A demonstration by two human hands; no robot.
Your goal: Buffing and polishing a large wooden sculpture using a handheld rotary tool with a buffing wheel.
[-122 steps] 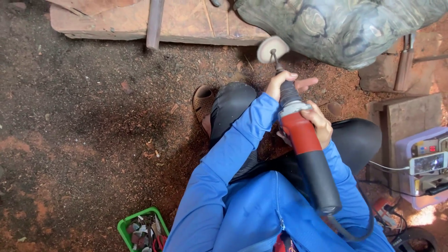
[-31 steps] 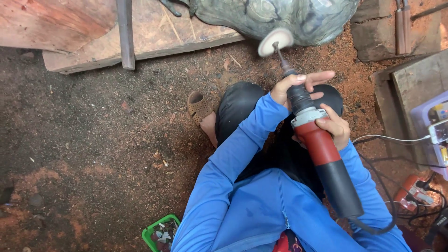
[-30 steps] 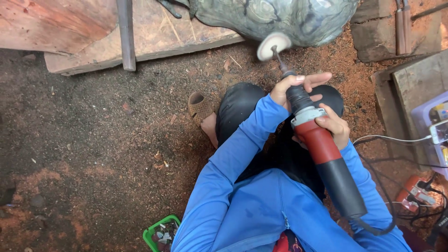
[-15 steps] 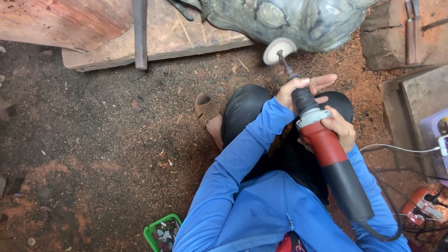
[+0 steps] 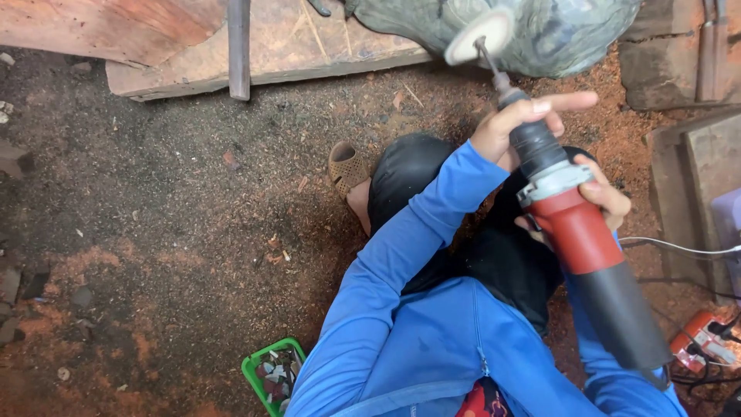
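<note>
I hold a red and black power grinder pointing up and away from me. My left hand wraps its black neck near the front, index finger stretched out. My right hand grips the red body from the right side. A thin shaft carries a white buffing wheel, which rests against the grey-green carved stone piece at the top. My blue sleeves and dark trousers fill the lower middle.
A wooden plank with a metal bar lies at the top. A brown sandal is on my foot. A green tray sits bottom centre. Cables and a red power strip lie at right, beside stone blocks. Sawdust covers the ground.
The view has closed in on the hands. The buffing wheel has moved up along the stone piece and stays against it. Both hands keep their grip.
</note>
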